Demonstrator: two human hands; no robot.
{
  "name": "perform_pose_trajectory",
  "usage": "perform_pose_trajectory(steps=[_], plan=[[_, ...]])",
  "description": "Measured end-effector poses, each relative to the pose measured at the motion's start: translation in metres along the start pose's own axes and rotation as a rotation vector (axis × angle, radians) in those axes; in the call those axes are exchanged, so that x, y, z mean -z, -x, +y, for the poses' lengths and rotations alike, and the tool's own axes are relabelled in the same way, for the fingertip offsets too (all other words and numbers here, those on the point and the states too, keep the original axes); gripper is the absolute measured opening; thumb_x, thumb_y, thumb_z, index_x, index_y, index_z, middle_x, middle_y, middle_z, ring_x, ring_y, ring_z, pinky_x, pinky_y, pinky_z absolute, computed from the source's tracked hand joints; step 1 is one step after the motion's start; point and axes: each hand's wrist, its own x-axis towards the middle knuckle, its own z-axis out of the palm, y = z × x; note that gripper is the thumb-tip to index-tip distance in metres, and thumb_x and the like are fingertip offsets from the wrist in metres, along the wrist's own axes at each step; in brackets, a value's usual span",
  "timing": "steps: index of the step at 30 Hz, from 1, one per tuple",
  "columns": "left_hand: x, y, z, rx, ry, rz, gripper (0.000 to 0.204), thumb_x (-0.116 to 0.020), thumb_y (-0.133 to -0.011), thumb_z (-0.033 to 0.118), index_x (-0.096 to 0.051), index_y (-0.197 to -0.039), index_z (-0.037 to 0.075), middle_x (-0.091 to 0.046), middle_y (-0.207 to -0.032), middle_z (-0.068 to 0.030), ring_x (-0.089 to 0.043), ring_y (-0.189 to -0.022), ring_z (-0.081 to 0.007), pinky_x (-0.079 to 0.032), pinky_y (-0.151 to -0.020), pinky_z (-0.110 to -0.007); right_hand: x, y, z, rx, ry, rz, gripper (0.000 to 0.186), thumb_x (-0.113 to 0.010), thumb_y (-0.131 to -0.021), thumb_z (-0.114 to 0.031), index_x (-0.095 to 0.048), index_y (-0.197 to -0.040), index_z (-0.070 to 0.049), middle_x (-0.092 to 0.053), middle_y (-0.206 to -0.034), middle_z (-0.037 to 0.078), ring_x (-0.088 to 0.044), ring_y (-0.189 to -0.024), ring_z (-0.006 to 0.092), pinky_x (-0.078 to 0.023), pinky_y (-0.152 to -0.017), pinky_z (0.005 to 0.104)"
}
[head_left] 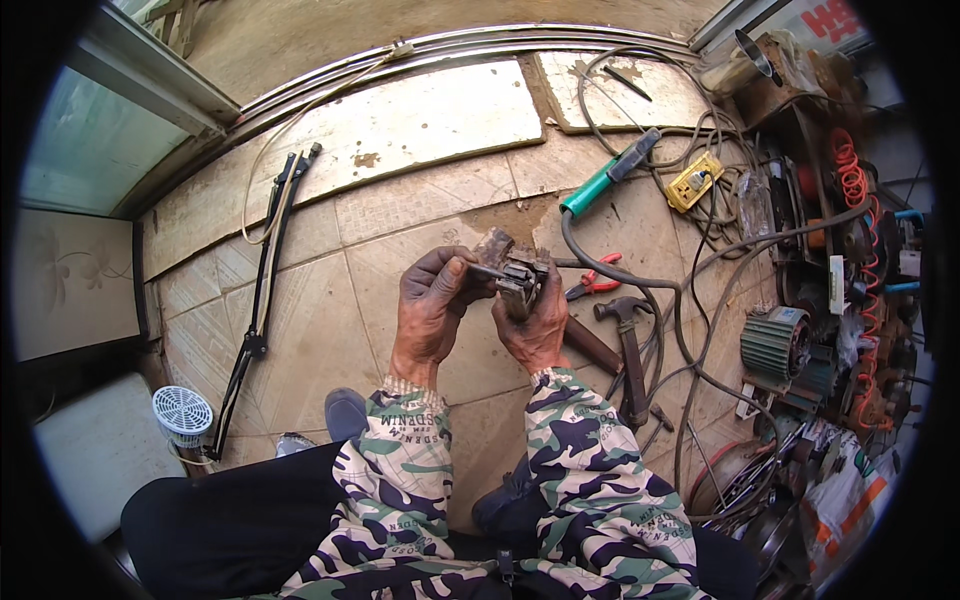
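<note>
My left hand [432, 315] is closed with fingertips on a thin dark metal rod [485, 271], held against a greasy metal assembly [519, 283] near the middle of the view. My right hand [535, 325] grips that assembly, its fingers partly hidden behind it. Red-handled pliers [600, 275] lie on the tiles just beyond my right hand. A claw hammer [630, 350] lies to the right, and a thick brown bar [590, 345] extends beside it, partly hidden by my hand.
Cables surround a green-handled tool [590, 188] and yellow power strip [693, 182]. A motor [770, 340] sits among right-side clutter. Black jointed tubes [258, 320] and a white perforated round object [182, 410] are on the left. Boards [440, 110] lie along the doorway.
</note>
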Motion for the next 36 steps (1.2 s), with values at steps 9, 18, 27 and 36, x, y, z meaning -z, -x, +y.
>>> perform_pose_trajectory(steps=[9,18,27,36], plan=[[0.004,0.002,-0.002,0.01,0.011,-0.022,0.021,-0.065,-0.1,0.019,-0.066,-0.111,0.002,-0.072,-0.102,-0.0105,-0.071,-0.093,-0.0215,-0.062,-0.081,-0.037,0.009,-0.005,-0.003,0.117,0.092,0.032,0.096,-0.086,-0.062,-0.012,-0.037,-0.143,0.008,-0.061,-0.107,0.025,-0.061,-0.095,0.0438,-0.052,-0.084,0.0492],[-0.006,0.003,-0.005,-0.034,-0.001,0.032,0.02,-0.067,-0.099,0.019,-0.066,-0.108,0.002,-0.072,-0.098,-0.0101,-0.072,-0.089,-0.021,-0.062,-0.08,-0.038,0.01,-0.008,-0.008,0.144,0.098,0.082,0.086,-0.085,-0.068,-0.012,-0.041,-0.14,0.009,-0.064,-0.103,0.024,-0.063,-0.09,0.0433,-0.053,-0.082,0.0478],[-0.012,0.007,-0.004,-0.048,-0.016,0.019,0.021,-0.069,-0.098,0.021,-0.066,-0.107,0.002,-0.072,-0.097,-0.0094,-0.071,-0.089,-0.0206,-0.06,-0.082,-0.038,0.013,-0.011,-0.012,0.177,0.124,0.113,0.087,-0.085,-0.071,-0.015,-0.041,-0.141,0.01,-0.062,-0.105,0.026,-0.062,-0.092,0.0447,-0.052,-0.082,0.049],[-0.015,0.008,0.002,-0.024,-0.029,-0.066,0.022,-0.07,-0.097,0.022,-0.064,-0.105,0.003,-0.069,-0.096,-0.0094,-0.067,-0.092,-0.0209,-0.056,-0.085,-0.035,0.007,-0.007,-0.005,0.179,0.117,0.145,0.094,-0.088,-0.069,-0.014,-0.036,-0.144,0.009,-0.061,-0.108,0.026,-0.061,-0.095,0.0447,-0.052,-0.084,0.0493]])
